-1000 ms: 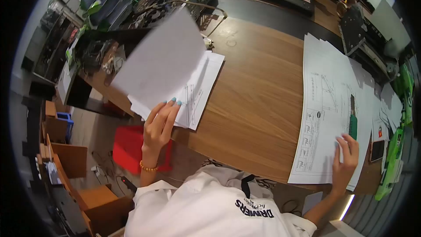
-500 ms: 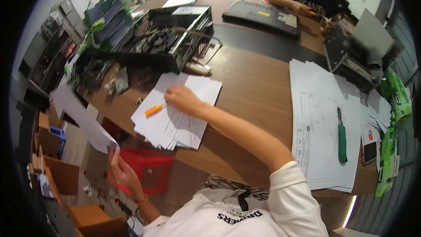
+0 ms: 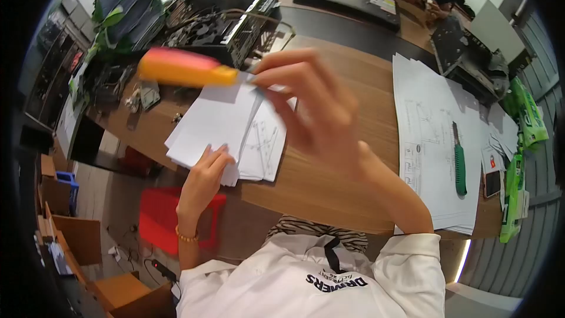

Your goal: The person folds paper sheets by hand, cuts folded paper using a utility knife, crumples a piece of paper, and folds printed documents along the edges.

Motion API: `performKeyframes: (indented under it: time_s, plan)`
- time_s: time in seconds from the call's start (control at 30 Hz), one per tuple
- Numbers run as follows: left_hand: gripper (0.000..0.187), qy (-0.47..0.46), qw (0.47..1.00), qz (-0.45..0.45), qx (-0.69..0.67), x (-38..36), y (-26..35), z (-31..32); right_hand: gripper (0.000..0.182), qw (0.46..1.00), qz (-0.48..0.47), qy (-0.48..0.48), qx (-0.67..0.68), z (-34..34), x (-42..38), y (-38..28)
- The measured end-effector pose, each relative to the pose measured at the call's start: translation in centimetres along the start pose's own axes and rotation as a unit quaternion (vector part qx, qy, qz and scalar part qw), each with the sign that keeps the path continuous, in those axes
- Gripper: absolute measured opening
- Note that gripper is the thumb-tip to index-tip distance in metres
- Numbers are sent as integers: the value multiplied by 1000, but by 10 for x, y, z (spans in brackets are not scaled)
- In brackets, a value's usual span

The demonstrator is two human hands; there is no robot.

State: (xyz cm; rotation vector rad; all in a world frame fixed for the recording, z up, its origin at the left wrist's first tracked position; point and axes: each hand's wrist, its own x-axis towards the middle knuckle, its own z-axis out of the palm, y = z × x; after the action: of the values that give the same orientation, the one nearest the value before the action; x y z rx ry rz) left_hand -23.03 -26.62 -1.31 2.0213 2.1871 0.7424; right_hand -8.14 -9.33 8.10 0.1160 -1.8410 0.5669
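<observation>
And up goes the right hand's mark, high over the bench (image 3: 368, 76): the right hand (image 3: 326, 109) is raised close to the camera, blurred, wrist bent, fingertips pinched on one orange-handled tool (image 3: 182, 69), which lies nearly level and points its handle leftward. Down below, the left hand (image 3: 204, 178) rests on the left paper stack (image 3: 206, 123), palm down, fingers loosely spread and slightly bent, gripping nothing visible.

The count: two hands, one tool aloft, two piles of paper. On the right-hand pile (image 3: 432, 194) lies one green cutter (image 3: 459, 168); just beside that pile, one phone (image 3: 492, 184). Beyond, one computer case (image 3: 250, 26) and one laptop (image 3: 347, 3).

Edges, then: both piles reach the bench's near side, the left one with its sheets fanned unevenly. Between them, a broad stretch of bare wood, crossed above by the right forearm.
</observation>
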Motion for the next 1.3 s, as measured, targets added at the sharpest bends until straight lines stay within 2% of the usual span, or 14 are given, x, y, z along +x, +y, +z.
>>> performKeyframes:
  time_s: [0.13,0.23,0.33,0.37,0.43,0.5,0.6,0.63,0.67,0.7,0.8,0.93,1.17,1.3]
  plan:
    - [19,-13,998,55,-23,2,5,5,20,996,-5,-82,-46,59,-22,20]
    - [20,1,999,54,-7,-1,3,16,12,925,55,-282,-248,95,-75,74]
    - [20,-32,999,4,-30,-2,19,10,20,920,32,-258,-293,114,-118,103]
    - [20,-54,998,0,-36,-1,22,5,29,912,49,-311,-263,87,-103,87]
    - [21,-90,993,-29,-72,2,29,-2,37,948,26,-199,-246,62,-102,86]
    - [20,-119,991,-4,-57,15,37,-14,36,930,133,-247,-237,5,-95,79]
    - [21,-265,962,-35,49,42,51,-36,24,811,280,-342,-383,-133,-99,55]
    - [25,-249,962,-5,115,51,46,-37,36,830,342,-215,-384,-177,-117,42]
    - [32,-210,962,74,155,69,59,-40,44,817,229,-149,-507,-220,-154,48]
    - [36,-200,950,129,204,93,72,-37,47,760,322,-122,-551,-249,-156,20]
    - [50,-123,906,357,192,163,120,5,54,695,383,-120,-596,-299,-189,-26]
    - [78,-173,796,567,123,228,183,113,46,682,434,-88,-583,-306,-217,-44]
    - [69,-169,770,613,51,245,178,175,29,688,505,94,-512,-357,-225,-35]
    - [62,-162,783,595,75,229,174,158,44,621,533,163,-551,-428,-226,0]
